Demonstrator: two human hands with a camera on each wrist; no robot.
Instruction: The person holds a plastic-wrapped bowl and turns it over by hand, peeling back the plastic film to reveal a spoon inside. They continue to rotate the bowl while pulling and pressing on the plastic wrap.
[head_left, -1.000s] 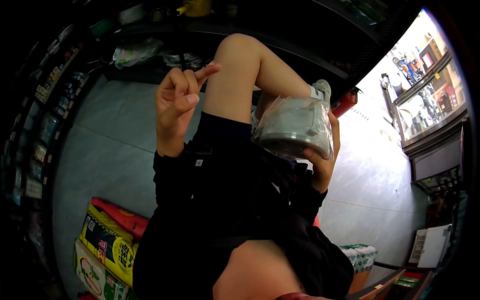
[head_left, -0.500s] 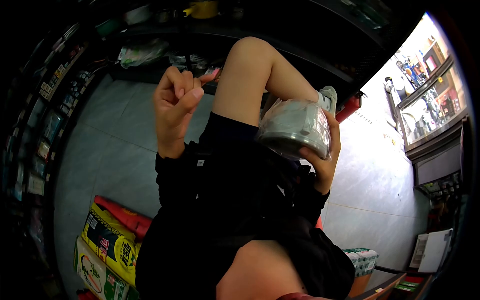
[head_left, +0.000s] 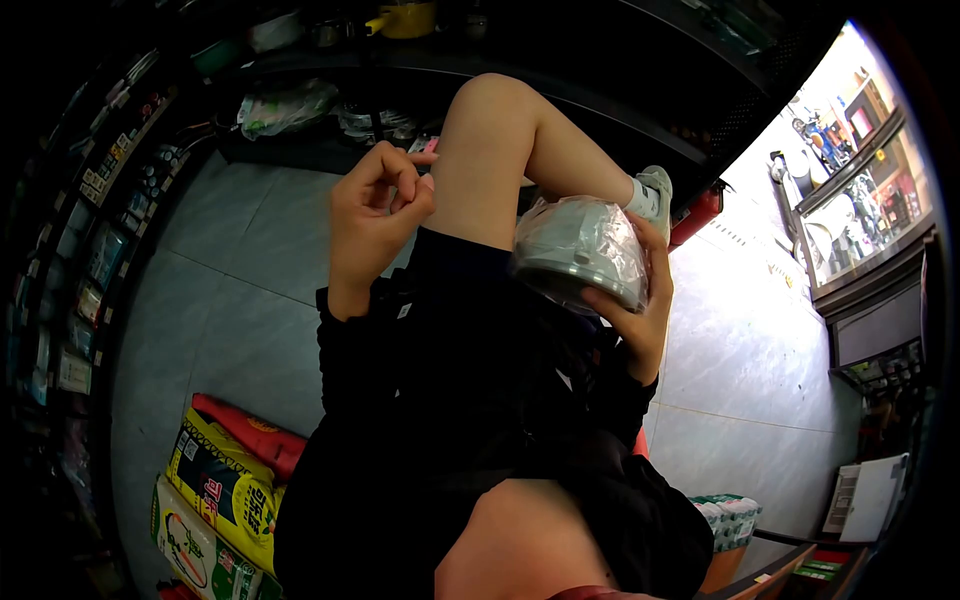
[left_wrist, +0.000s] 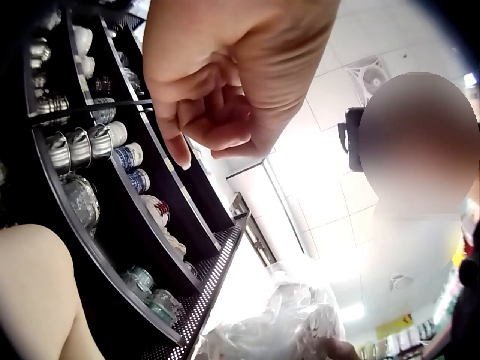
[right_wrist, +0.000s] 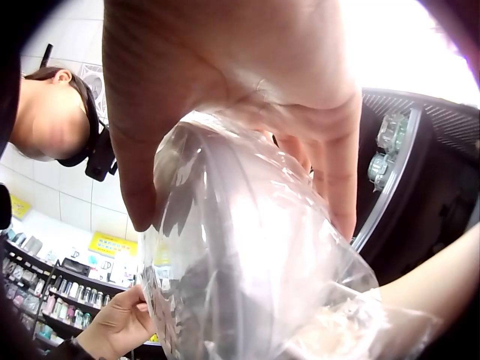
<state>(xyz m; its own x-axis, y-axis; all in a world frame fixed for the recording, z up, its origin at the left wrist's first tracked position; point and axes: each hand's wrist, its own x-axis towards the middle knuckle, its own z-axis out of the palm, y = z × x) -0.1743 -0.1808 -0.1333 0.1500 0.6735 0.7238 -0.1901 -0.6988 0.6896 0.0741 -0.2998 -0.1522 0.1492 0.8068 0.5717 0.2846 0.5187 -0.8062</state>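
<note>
My right hand [head_left: 650, 305] grips a round, grey-white container [head_left: 575, 245] with a shiny rim, wrapped in loose clear plastic; what kind of container it is I cannot tell. The thumb lies on the near side and the fingers reach round the right side. In the right wrist view the crinkled wrap [right_wrist: 255, 247] fills the span between thumb and fingers. My left hand [head_left: 380, 215] is raised beside the bent knee, apart from the container. Its fingers [left_wrist: 217, 124] curl toward the palm, the index finger less so, and nothing shows in them.
Dark shelves [head_left: 560, 95] with cups and glass jars run past the bent knee [head_left: 490, 120]. Another shelf unit stands left. Bright packaged bags [head_left: 230, 480] lie on the tiled floor at lower left. A red fire extinguisher [head_left: 697, 212] stands near the foot.
My left hand has turned and shifted slightly right, its index finger now more bent. The right hand still grips the wrapped container, which has shifted only slightly.
</note>
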